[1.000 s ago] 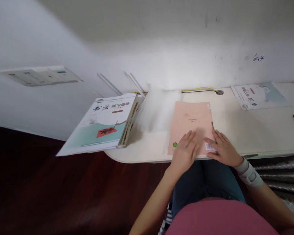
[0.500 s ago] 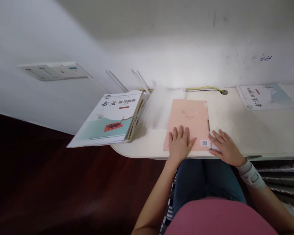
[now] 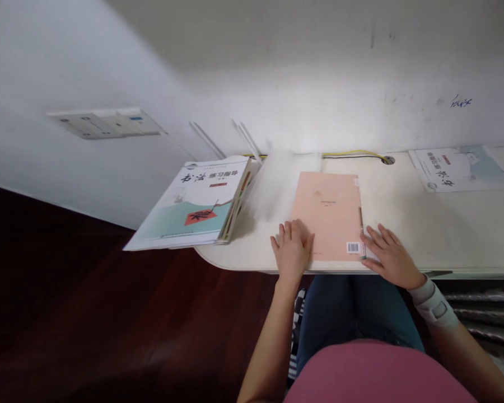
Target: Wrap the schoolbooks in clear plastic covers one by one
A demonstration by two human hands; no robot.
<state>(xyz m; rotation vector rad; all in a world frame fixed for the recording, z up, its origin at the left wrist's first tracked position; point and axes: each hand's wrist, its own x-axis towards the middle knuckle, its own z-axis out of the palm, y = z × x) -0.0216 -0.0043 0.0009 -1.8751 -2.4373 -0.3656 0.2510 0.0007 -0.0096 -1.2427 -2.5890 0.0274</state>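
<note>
A salmon-pink book (image 3: 330, 210) lies flat on the white desk (image 3: 441, 235), with a barcode at its lower right corner. Its near left corner is covered by my left hand (image 3: 292, 246), which lies palm down, fingers stretched out past the book's left edge. My right hand (image 3: 390, 252) is flat at the book's right edge, fingers apart, and it holds nothing. Behind the book to the left are clear plastic sleeves (image 3: 273, 184). A stack of books (image 3: 193, 204) with a white and green cover juts out over the desk's left end.
At the back right lies another white and green book or sheet (image 3: 457, 168). A yellow cable (image 3: 353, 152) runs along the wall into a round hole (image 3: 387, 160). Sockets (image 3: 107, 123) sit on the left wall. Dark red floor (image 3: 151, 319) shows below the desk.
My left hand has slid left, from on top of the book to its left edge. My right hand has stayed at the right edge. The view has shifted slightly.
</note>
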